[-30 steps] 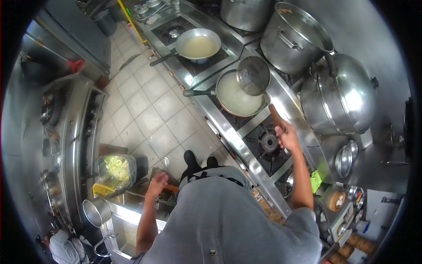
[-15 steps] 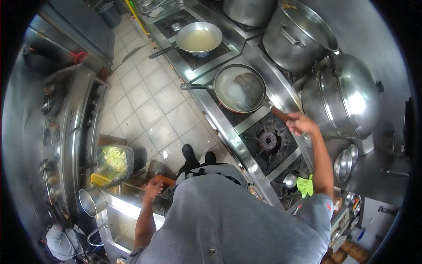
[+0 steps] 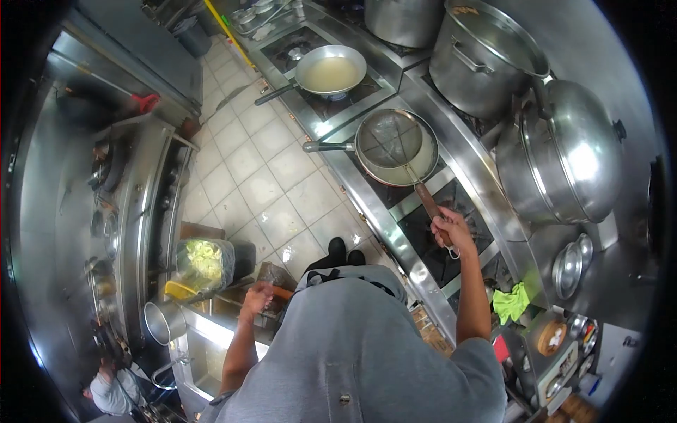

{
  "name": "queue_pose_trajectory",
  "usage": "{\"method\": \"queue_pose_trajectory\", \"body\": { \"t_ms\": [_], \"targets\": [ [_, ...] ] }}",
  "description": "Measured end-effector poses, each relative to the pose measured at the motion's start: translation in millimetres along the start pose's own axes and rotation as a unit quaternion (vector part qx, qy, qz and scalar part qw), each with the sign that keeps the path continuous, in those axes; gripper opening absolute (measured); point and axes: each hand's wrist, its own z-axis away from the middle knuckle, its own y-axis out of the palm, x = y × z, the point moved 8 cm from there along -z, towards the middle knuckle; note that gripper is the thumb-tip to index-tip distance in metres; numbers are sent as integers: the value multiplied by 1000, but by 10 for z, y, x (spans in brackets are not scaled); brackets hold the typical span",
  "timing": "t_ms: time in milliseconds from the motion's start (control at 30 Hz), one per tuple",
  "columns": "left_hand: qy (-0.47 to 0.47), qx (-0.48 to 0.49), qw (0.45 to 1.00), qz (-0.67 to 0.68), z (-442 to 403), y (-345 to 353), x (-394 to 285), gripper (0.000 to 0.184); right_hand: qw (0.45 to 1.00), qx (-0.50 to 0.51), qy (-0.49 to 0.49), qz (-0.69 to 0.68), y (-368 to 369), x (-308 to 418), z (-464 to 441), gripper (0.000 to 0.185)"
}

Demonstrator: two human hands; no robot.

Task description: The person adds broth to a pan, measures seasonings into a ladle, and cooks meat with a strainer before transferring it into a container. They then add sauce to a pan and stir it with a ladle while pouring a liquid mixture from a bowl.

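My right hand [image 3: 453,229] is wrapped round the wooden handle of a mesh strainer [image 3: 388,137]. The strainer's round mesh lies over a frying pan [image 3: 426,158] on the stove and hides much of its inside; pale liquid shows at the pan's lower right. That pan's dark handle points left over the stove edge. My left hand [image 3: 258,299] hangs at my left side near a sink and a bin, fingers loosely bent and apart, nothing seen in it. Farther back, a second pan [image 3: 330,74] with cloudy pale liquid sits on another burner.
Large steel pots [image 3: 486,60] and a domed, lidded pot [image 3: 571,151] stand along the right. A green cloth [image 3: 510,303] lies at the stove's near end. On the left are a bag-lined bin of cabbage pieces [image 3: 203,259], a saucepan [image 3: 164,323] and another person [image 3: 116,391].
My right hand has moved down and left. The strainer, earlier dipped inside the pan, now lies higher, its mesh spread over the pan's top. The whole view has shifted slightly.
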Motion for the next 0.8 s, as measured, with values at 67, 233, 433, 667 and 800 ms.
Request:
{"method": "queue_pose_trajectory", "body": {
  "t_ms": [67,233,433,667,800],
  "targets": [
    [2,-3,1000,-26,-56,-48,-49,23,998,-28,-52,34,-39,139,106,43],
    [13,4,1000,-26,-304,-90,-107,19,897,-184,-187,357,-120,796,370,49],
    [37,25,999,-27,-572,-118,-440,22,727,-251,-235,594,-93,689,343,50],
    [15,53,998,8,-1189,-588,-318,23,986,-137,-2,94,673,-243,38,29],
    [5,74,997,-9,-1467,-1066,-362,22,989,-142,-37,-23,1217,-375,-123,24]
  ]
}}
